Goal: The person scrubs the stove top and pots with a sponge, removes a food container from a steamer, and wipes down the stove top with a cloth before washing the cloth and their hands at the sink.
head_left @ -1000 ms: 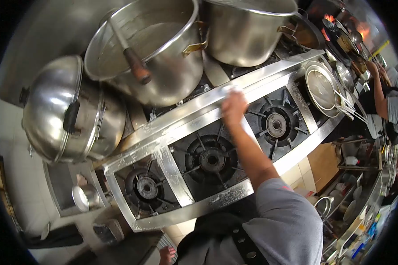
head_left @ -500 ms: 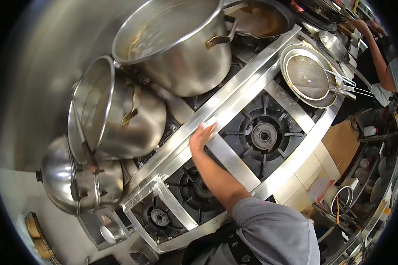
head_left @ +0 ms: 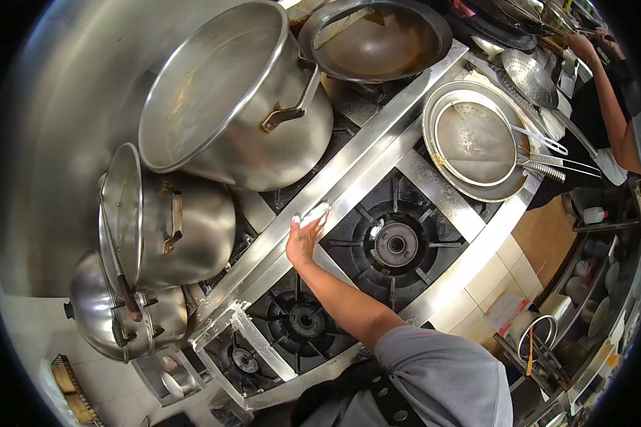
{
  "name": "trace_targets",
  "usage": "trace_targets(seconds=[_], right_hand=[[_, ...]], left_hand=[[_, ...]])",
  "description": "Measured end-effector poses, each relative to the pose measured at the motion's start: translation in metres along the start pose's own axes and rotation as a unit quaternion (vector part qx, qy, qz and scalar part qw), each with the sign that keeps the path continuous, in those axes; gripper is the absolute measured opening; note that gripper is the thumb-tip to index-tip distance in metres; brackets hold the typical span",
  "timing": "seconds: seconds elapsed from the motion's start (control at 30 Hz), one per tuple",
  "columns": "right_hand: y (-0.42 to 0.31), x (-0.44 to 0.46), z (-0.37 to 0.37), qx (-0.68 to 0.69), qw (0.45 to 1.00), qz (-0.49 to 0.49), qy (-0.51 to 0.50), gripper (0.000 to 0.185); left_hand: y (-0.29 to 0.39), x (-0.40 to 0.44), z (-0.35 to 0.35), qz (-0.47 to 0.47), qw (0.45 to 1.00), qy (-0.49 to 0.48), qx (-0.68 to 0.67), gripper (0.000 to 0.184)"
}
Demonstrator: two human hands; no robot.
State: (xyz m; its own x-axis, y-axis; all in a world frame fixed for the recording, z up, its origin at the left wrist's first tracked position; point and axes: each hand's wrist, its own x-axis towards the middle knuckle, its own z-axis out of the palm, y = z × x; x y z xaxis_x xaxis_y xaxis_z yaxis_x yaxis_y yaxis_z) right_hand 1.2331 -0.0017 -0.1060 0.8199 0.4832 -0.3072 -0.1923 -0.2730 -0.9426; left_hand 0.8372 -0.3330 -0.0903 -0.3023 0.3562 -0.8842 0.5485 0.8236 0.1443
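- The white cloth (head_left: 315,214) is held at the fingertips of the right hand (head_left: 304,240), just beyond the palm on the far side and slightly to the right.
- Its long axis is slanted from near left to far right, roughly matched to the steel rail (head_left: 377,142), against which it appears to be pressed.
- The right hand is spread fairly narrow, with the cloth caught between thumb and fingers; how firmly it is gripped cannot be told.
- The left hand is not shown, so its state cannot be told; the right is the nearer.
- The large pot (head_left: 263,153) is seen far left of the cloth, the burner (head_left: 396,244) to its near right.
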Motion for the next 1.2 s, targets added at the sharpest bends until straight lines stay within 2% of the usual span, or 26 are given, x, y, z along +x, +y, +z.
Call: trace_targets(seconds=[0.07, 0.1, 0.17, 0.2, 0.23, 0.27, 0.37, 0.4, 0.43, 0.47, 0.5, 0.57, 0.63, 0.67, 0.7, 0.73, 0.8, 0.83, 0.9, 0.93, 1.0, 1.03, 1.1, 1.13, 1.17, 1.2], right_hand=[[-0.014, 0.044, -0.018, 0.003, 0.998, 0.050, 0.026, 0.082], [0.008, 0.096, -0.020, -0.053, 0.994, 0.020, 0.093, 0.077], [-0.010, 0.202, -0.079, -0.012, 0.986, -0.014, 0.167, 0.073], [-0.026, 0.250, -0.110, 0.048, 0.964, -0.062, 0.254, 0.066], [-0.042, 0.282, -0.141, 0.055, 0.977, -0.004, 0.207, 0.060], [-0.049, 0.300, -0.152, 0.114, 0.968, -0.024, 0.220, 0.058], [-0.030, 0.244, -0.116, 0.032, 0.976, -0.017, 0.214, 0.071], [0.004, 0.215, -0.078, -0.006, 0.987, 0.014, 0.160, 0.082], [0.053, 0.168, -0.037, -0.143, 0.986, -0.016, 0.079, 0.087], [0.065, 0.099, -0.003, -0.135, 0.986, -0.073, 0.068, 0.093], [-0.005, 0.028, -0.024, -0.051, 0.993, 0.059, -0.091, 0.098], [0.022, -0.019, 0.022, -0.044, 0.997, 0.013, -0.058, 0.099], [0.015, 0.018, 0.018, 0.078, 0.996, 0.042, 0.002, 0.097], [0.021, 0.060, 0.006, -0.039, 0.997, 0.062, 0.002, 0.094], [0.067, 0.129, 0.004, -0.178, 0.983, 0.008, 0.037, 0.093], [0.000, 0.154, -0.054, -0.021, 0.996, 0.036, 0.079, 0.095], [-0.019, 0.238, -0.103, -0.046, 0.985, -0.003, 0.164, 0.098], [-0.027, 0.261, -0.120, -0.043, 0.982, -0.019, 0.182, 0.092], [-0.023, 0.274, -0.121, -0.031, 0.975, -0.016, 0.219, 0.076], [-0.031, 0.242, -0.116, -0.005, 0.984, -0.019, 0.177, 0.082], [-0.001, 0.187, -0.065, -0.050, 0.986, 0.000, 0.156, 0.094], [0.018, 0.134, -0.028, -0.102, 0.989, -0.008, 0.104, 0.102], [0.061, -0.002, 0.044, -0.135, 0.986, 0.004, -0.093, 0.103], [0.048, -0.071, 0.063, -0.084, 0.983, 0.019, -0.164, 0.102], [0.034, -0.140, 0.080, -0.034, 0.971, 0.041, -0.233, 0.104], [0.063, -0.174, 0.116, -0.006, 0.972, -0.006, -0.236, 0.096]], left_hand=[[0.004, -0.004, 0.005, 0.003, 1.000, 0.001, 0.001, 0.035], [0.004, -0.006, 0.008, 0.001, 1.000, 0.002, 0.001, 0.035], [0.005, -0.007, 0.012, 0.002, 1.000, 0.001, 0.001, 0.035], [0.003, -0.008, 0.012, -0.001, 1.000, 0.001, 0.002, 0.034], [0.000, -0.010, 0.010, -0.002, 1.000, 0.004, 0.001, 0.034], [-0.003, -0.013, 0.010, -0.002, 1.000, 0.006, 0.002, 0.034], [-0.016, -0.024, 0.009, -0.008, 1.000, 0.011, -0.006, 0.033], [-0.021, -0.027, 0.008, -0.011, 1.000, 0.010, -0.008, 0.033], [-0.027, -0.030, 0.007, -0.011, 1.000, 0.011, -0.011, 0.032], [-0.033, -0.033, 0.006, -0.012, 1.000, 0.012, -0.016, 0.032], [-0.043, -0.037, 0.005, -0.014, 1.000, 0.013, -0.020, 0.032], [-0.064, -0.042, 0.001, -0.014, 0.999, 0.016, -0.034, 0.031], [-0.092, -0.043, 0.000, -0.017, 0.998, 0.016, -0.056, 0.031], [-0.108, -0.040, 0.002, -0.023, 0.997, 0.012, -0.071, 0.031], [-0.126, -0.037, 0.006, -0.029, 0.996, -0.001, -0.082, 0.030], [-0.157, -0.028, 0.007, -0.033, 0.995, -0.031, -0.092, 0.030], [-0.232, 0.001, 0.015, 0.007, 0.978, -0.169, -0.120, 0.030], [-0.219, -0.011, 0.022, -0.043, 0.988, -0.088, -0.121, 0.030], [-0.211, -0.025, 0.034, -0.084, 0.987, -0.028, -0.136, 0.031], [-0.210, -0.030, 0.038, -0.093, 0.984, -0.021, -0.147, 0.032], [-0.215, -0.030, 0.044, -0.111, 0.979, -0.022, -0.171, 0.033], [-0.217, -0.028, 0.047, -0.120, 0.975, -0.024, -0.184, 0.033], [-0.231, -0.020, 0.053, -0.150, 0.964, -0.022, -0.220, 0.034], [-0.227, -0.020, 0.054, -0.149, 0.962, -0.010, -0.229, 0.035], [-0.143, -0.083, 0.036, -0.065, 0.987, 0.014, -0.145, 0.033], [-0.157, -0.081, 0.033, -0.025, 0.991, 0.016, -0.130, 0.032]])
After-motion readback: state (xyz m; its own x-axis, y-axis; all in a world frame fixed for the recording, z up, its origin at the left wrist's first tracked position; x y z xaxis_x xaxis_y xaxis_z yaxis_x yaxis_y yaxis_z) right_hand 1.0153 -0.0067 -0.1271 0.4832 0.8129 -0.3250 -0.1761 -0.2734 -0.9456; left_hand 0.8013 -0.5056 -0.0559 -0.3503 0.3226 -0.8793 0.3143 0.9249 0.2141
